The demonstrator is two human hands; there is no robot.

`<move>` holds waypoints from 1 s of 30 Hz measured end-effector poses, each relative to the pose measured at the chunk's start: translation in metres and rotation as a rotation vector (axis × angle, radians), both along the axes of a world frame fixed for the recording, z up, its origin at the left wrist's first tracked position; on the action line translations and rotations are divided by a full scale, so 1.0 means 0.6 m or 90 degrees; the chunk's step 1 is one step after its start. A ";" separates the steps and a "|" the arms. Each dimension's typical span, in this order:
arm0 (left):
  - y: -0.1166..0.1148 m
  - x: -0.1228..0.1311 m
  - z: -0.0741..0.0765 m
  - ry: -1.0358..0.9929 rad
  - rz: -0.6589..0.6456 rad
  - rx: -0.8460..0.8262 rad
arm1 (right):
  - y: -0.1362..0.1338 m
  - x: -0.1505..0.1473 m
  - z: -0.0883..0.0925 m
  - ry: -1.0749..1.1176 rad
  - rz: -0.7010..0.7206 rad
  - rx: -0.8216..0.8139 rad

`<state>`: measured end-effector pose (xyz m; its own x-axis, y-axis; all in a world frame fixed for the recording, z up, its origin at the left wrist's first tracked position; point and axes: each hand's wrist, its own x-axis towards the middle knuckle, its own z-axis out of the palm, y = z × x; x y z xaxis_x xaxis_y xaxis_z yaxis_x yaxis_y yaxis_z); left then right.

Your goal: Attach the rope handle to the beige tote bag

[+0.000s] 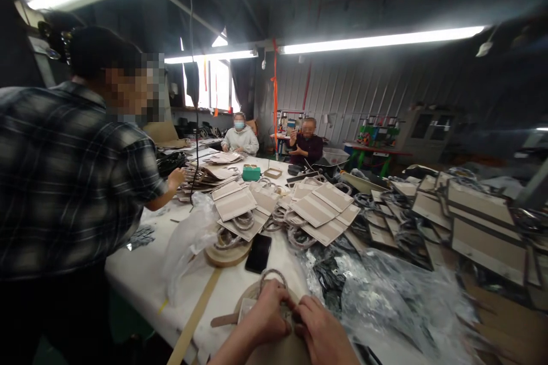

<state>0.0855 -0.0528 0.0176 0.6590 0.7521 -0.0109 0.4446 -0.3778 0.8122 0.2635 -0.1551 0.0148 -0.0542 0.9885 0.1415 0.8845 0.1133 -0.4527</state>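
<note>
At the bottom of the view my left hand (266, 315) and my right hand (319, 328) rest close together on a tan woven bag piece (282, 351) that lies on the white table (141, 274). Both hands have their fingers curled and pinch the piece near its rope handle (274, 275), which loops up just beyond my left knuckles. What lies under the fingers is hidden. A black phone (258, 252) lies flat on the table just beyond my hands.
Stacks of tan bag panels (317, 208) with rope handles cover the table's middle. Crumpled clear plastic (385, 291) lies right of my hands. A person in a plaid shirt (64, 182) leans in at the left. Two more people (240, 137) sit at the far end.
</note>
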 end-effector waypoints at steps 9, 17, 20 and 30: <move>-0.003 -0.001 0.019 -0.010 -0.040 0.084 | -0.021 0.007 0.059 0.114 0.020 0.031; 0.011 0.000 0.001 -0.021 -0.057 0.095 | -0.022 0.022 0.034 0.436 -0.097 -0.009; 0.010 0.001 0.003 -0.012 -0.069 0.089 | -0.024 0.013 0.026 0.453 -0.107 -0.025; 0.009 -0.002 0.000 -0.028 -0.062 0.089 | -0.014 -0.003 0.040 0.298 -0.107 0.011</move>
